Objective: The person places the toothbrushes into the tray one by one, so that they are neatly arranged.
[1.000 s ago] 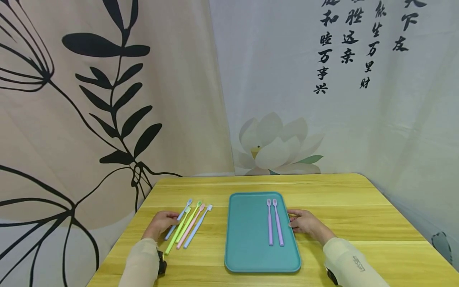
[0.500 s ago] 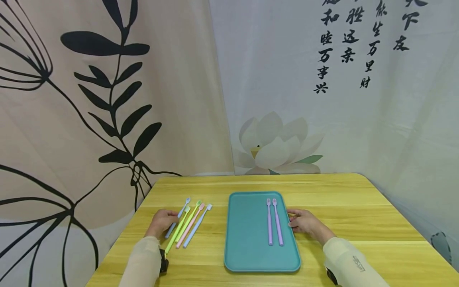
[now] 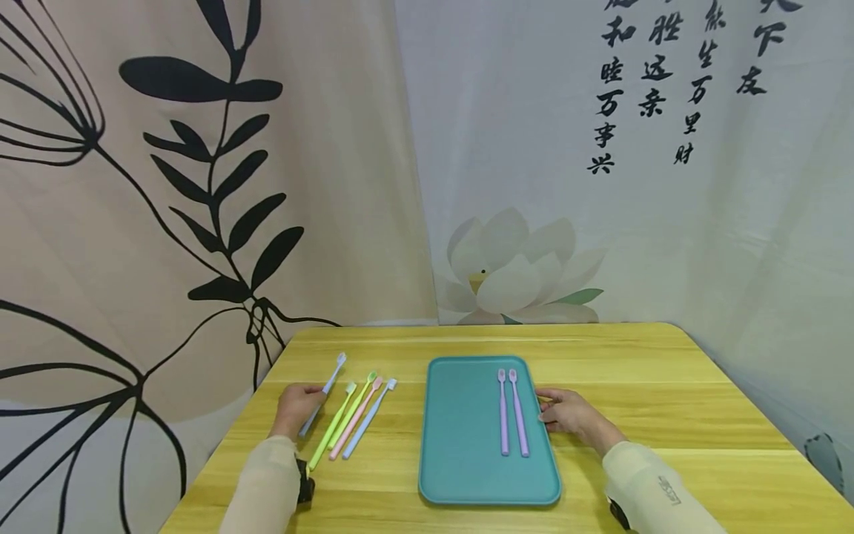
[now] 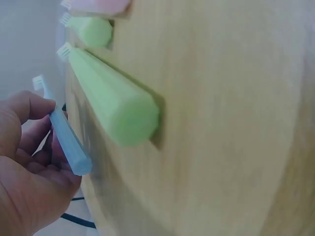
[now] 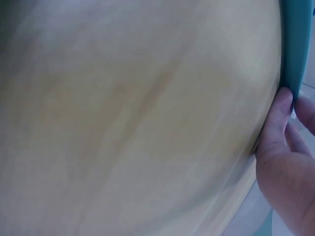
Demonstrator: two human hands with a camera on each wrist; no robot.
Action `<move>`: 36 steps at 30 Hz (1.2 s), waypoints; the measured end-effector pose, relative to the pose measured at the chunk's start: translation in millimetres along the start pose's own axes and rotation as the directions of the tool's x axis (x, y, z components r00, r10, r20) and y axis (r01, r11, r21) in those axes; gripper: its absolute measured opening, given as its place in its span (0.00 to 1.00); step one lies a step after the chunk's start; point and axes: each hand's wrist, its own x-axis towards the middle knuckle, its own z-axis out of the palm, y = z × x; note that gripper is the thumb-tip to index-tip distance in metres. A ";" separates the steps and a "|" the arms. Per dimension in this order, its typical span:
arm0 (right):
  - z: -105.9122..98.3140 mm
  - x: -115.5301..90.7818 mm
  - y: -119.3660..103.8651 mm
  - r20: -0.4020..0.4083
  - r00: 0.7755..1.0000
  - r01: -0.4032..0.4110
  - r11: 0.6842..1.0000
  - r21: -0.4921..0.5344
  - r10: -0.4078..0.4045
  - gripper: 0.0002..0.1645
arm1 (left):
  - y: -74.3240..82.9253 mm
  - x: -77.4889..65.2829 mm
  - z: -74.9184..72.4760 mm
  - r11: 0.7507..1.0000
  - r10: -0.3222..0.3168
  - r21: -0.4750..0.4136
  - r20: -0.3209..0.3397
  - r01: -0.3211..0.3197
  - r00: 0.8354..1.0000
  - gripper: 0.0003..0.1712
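Observation:
My left hand [image 3: 298, 408] pinches a blue toothbrush [image 4: 69, 140] between thumb and fingers, its bristle end pointing away from me. In the left wrist view the brush is held clear of the table, beside a thick green toothbrush handle [image 4: 115, 105]. To its right on the table lie two green toothbrushes, a pink toothbrush [image 3: 356, 419] and another blue toothbrush [image 3: 369, 420]. Against the right edge of a teal tray [image 3: 460, 437], my right hand [image 3: 570, 417] holds the rim with thumb and fingertips. Two purple toothbrushes [image 3: 519, 415] lie side by side in the tray.
A wooden table [image 3: 667, 400] carries everything, and its far edge meets a printed curtain [image 3: 347, 185] with leaves, a lotus and writing. A dark wrist strap [image 3: 305, 482] shows on the left sleeve.
My left hand has drawn the blue toothbrush left and away from the green ones, its head now farther back. The right hand and tray stay put.

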 end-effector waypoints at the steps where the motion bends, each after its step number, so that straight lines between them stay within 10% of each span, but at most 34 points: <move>1: 0.0 0.3 0.0 0.002 1.000 0.001 1.000 0.004 -0.001 0.36 | 0.6 0.2 0.0 1.000 0.002 0.000 0.001 -0.002 1.000 0.19; 17: 0.6 -1.5 -0.9 0.021 1.000 0.017 1.000 0.021 -0.017 0.36 | 30.6 -1.2 7.7 0.991 0.002 -0.135 0.017 0.000 1.000 0.21; 36: -0.6 -2.0 -2.1 0.030 0.999 0.013 0.999 0.035 -0.014 0.36 | 65.9 -6.9 43.0 0.920 -0.008 -0.390 0.039 0.023 0.999 0.20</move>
